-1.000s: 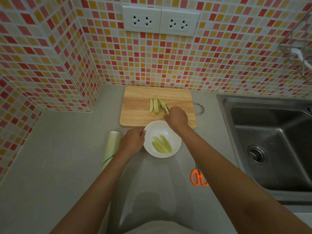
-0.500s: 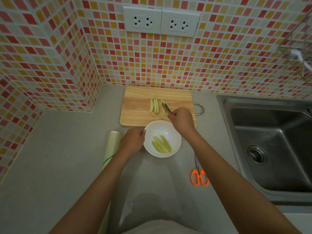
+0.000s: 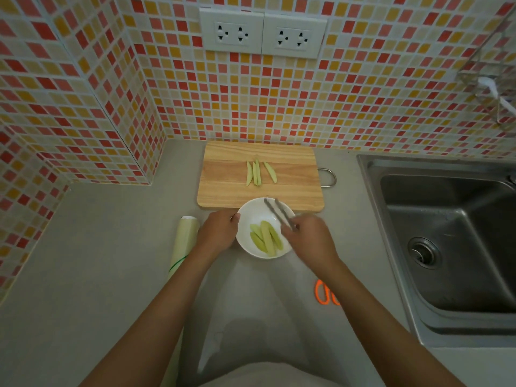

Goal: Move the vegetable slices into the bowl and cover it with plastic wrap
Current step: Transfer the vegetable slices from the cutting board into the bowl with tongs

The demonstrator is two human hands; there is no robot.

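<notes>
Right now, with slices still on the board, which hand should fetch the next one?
Right. The right hand holds the tongs, open and empty over the bowl, close to the slices on the cutting board. The left hand is steadying the bowl's rim.

The wall tiles (image 3: 279,107) form a mosaic of red, orange, yellow and white squares; the sockets (image 3: 262,33) are white; the cutting board (image 3: 290,188) is pale wood-grain; the bowl (image 3: 251,216) white; the vegetable slices (image 3: 266,240) light green; the scissors (image 3: 325,293) orange-handled; the countertop (image 3: 97,261) grey.
</notes>
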